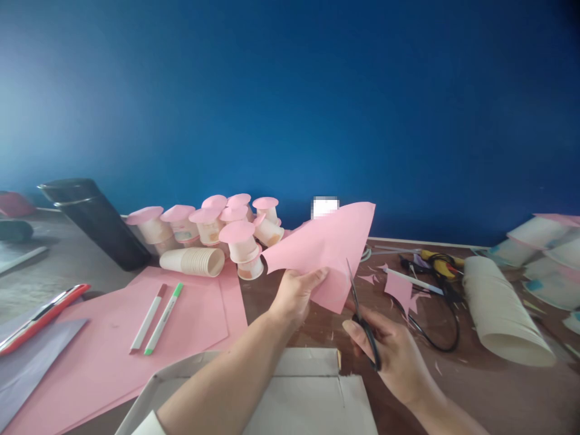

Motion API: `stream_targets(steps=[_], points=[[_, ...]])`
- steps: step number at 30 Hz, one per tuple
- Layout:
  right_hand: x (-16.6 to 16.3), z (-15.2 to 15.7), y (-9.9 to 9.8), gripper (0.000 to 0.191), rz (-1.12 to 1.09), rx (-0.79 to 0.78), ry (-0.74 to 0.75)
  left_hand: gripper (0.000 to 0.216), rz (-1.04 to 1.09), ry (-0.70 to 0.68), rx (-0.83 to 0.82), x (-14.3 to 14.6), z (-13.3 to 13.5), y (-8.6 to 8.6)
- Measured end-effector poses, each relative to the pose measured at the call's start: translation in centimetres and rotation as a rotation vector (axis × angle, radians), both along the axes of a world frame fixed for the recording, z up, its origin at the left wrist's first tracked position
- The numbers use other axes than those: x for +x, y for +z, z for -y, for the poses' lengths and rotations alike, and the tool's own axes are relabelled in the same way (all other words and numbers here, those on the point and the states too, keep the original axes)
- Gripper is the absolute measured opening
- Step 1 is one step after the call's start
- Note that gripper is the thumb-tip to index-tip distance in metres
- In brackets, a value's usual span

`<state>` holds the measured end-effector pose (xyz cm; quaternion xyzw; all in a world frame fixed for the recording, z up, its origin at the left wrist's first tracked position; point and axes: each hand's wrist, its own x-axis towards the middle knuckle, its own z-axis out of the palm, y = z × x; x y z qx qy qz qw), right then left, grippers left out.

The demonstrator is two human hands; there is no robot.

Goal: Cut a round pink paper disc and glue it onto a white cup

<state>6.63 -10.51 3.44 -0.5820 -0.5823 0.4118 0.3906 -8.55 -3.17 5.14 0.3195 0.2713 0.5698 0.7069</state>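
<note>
A sheet of pink paper (326, 241), with a curved notch cut out of its left edge, is pinched in my left hand (296, 296), the thumb lying on top. My right hand (392, 347) is wrapped round the black handles of a pair of scissors (356, 293). The blades point up and away, at the lower right edge of the paper, one blade showing in front of it. How far the blades are apart is hard to make out. Below both hands lies a white cardboard box or lid (317, 405).
Paper cups with pink paper discs (238, 232) stand along the blue wall. Nested cups (193, 261), pink sheets (109, 320), markers (163, 317), a red cutter (45, 317) and a black bottle (97, 223) are left. Pink scraps (401, 290), a cable (446, 348) and stacked cups (502, 311) lie right.
</note>
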Motion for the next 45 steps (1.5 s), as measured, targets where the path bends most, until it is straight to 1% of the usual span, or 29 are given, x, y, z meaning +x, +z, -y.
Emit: stream_targets(steps=[9,12,15,23,26,30,37,45], points=[[0.0,0.0,-0.3,0.055,0.0,0.0,0.005,0.049,0.008,0.006,-0.01,0.0,0.1,0.4],[0.1,0.1,-0.3,0.054,0.005,0.0,0.008,0.054,0.01,0.006,-0.029,0.0,0.0,0.4],[0.2,0.1,-0.4,0.052,0.006,0.005,0.014,0.056,0.021,0.017,-0.013,0.0,-0.2,0.1],[0.3,0.0,-0.6,0.047,-0.006,0.004,0.053,0.05,-0.022,0.001,0.01,-0.4,-0.4,0.0],[0.3,-0.1,-0.6,0.041,-0.01,0.003,0.057,0.05,-0.054,-0.007,0.002,-0.5,-0.5,0.0],[0.5,-0.2,-0.5,0.033,-0.031,-0.004,0.069,0.047,-0.099,-0.062,0.038,-0.7,-0.6,-0.3],[0.8,-0.4,-0.5,0.034,-0.004,0.011,0.091,0.037,-0.184,-0.116,0.089,-1.1,-0.7,-0.5],[0.8,-0.6,-0.2,0.035,0.045,0.064,0.101,0.035,-0.209,-0.137,0.087,-1.2,-0.7,-0.5]])
